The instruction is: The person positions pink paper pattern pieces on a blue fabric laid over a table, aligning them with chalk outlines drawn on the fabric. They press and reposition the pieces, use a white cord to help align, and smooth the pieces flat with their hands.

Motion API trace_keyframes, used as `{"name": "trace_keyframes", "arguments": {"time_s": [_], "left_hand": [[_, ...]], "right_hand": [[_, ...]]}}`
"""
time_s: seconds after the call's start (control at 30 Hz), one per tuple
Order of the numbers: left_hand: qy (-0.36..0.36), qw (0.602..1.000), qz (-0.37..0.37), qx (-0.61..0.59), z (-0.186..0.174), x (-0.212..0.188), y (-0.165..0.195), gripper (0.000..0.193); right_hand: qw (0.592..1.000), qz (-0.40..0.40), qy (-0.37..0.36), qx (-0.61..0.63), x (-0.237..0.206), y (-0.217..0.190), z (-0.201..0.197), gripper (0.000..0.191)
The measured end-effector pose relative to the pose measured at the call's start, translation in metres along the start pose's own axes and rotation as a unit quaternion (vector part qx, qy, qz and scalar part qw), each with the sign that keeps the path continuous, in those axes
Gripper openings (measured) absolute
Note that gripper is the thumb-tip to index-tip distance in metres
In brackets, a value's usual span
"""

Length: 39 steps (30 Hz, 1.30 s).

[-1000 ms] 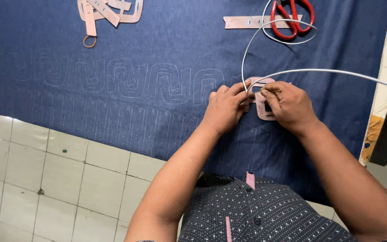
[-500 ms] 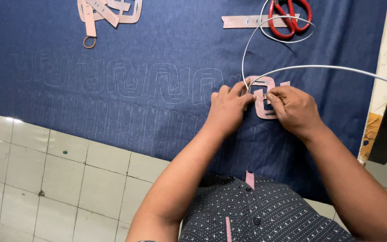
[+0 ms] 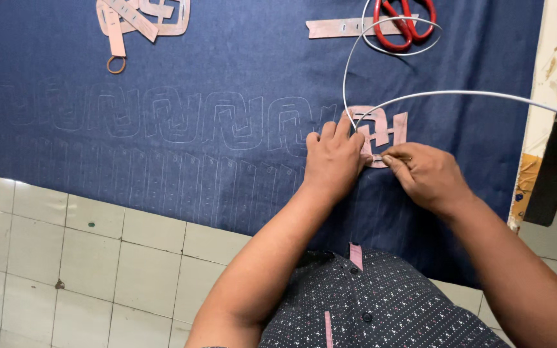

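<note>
Nearest the camera is the person's dark patterned shirt (image 3: 381, 309), with both forearms reaching forward over the edge of a pale tiled floor (image 3: 66, 251) and onto a blue cloth (image 3: 162, 64) spread flat.

The left hand (image 3: 333, 158) lies palm down on the cloth, its fingers close together and pressed onto the left part of a pinkish cut-out template (image 3: 381, 132), holding it flat. The right hand (image 3: 427, 174) sits just beside it, to the right, with thumb and forefinger pinched on a thin marking tool at the template's lower edge; the tool is too small to tell its kind. The other fingers of that hand are curled in.

The template rests on the cloth at the right end of a row of faint outlines (image 3: 162, 122) in the same looping shape, drawn across the cloth from left to right. A white cord (image 3: 459, 94) runs in from the right edge, passes above the template and loops up away from the hands.

Farther off, at the top of the cloth, red-handled scissors (image 3: 404, 22) lie inside the cord's loop, touching a flat pinkish strip (image 3: 343, 28). Well apart from these, at the top left, a heap of more pinkish cut-outs (image 3: 143, 16) lies with a small ring (image 3: 116, 64) just below it.
</note>
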State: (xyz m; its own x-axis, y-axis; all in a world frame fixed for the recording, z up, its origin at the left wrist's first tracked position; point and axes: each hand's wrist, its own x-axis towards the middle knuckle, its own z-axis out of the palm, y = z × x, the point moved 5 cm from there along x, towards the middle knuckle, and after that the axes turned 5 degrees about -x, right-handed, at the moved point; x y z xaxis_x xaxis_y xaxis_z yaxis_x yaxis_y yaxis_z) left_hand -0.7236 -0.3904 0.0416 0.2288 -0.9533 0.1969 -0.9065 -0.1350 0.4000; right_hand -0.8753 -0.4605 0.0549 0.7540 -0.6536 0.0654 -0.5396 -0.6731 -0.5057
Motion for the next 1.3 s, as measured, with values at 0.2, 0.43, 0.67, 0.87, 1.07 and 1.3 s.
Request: {"name": "trace_keyframes", "arguments": {"time_s": [0.2, 0.43, 0.67, 0.87, 1.07, 1.3], "left_hand": [[-0.011, 1.0, -0.003, -0.004, 0.003, 0.002, 0.0, 0.039], [-0.02, 1.0, -0.007, 0.023, 0.005, 0.004, 0.003, 0.044], [-0.036, 0.999, -0.017, 0.016, 0.007, 0.004, 0.003, 0.037], [-0.006, 1.0, -0.011, -0.01, 0.006, 0.001, 0.002, 0.038], [0.01, 1.0, -0.003, -0.009, 0.007, -0.001, 0.0, 0.043], [0.016, 1.0, 0.004, -0.01, 0.007, -0.003, 0.0, 0.045]], "right_hand": [[0.992, 0.034, -0.023, -0.119, 0.019, 0.022, -0.01, 0.022], [0.997, 0.046, 0.058, -0.029, 0.032, 0.031, -0.014, 0.022], [0.995, 0.055, 0.027, -0.073, 0.037, 0.035, -0.012, 0.022], [0.995, 0.009, 0.089, -0.054, 0.048, 0.035, -0.013, 0.02], [0.996, 0.034, 0.072, -0.029, 0.044, 0.042, -0.017, 0.02], [0.993, 0.007, 0.104, -0.055, 0.033, 0.041, -0.028, 0.014]]}}
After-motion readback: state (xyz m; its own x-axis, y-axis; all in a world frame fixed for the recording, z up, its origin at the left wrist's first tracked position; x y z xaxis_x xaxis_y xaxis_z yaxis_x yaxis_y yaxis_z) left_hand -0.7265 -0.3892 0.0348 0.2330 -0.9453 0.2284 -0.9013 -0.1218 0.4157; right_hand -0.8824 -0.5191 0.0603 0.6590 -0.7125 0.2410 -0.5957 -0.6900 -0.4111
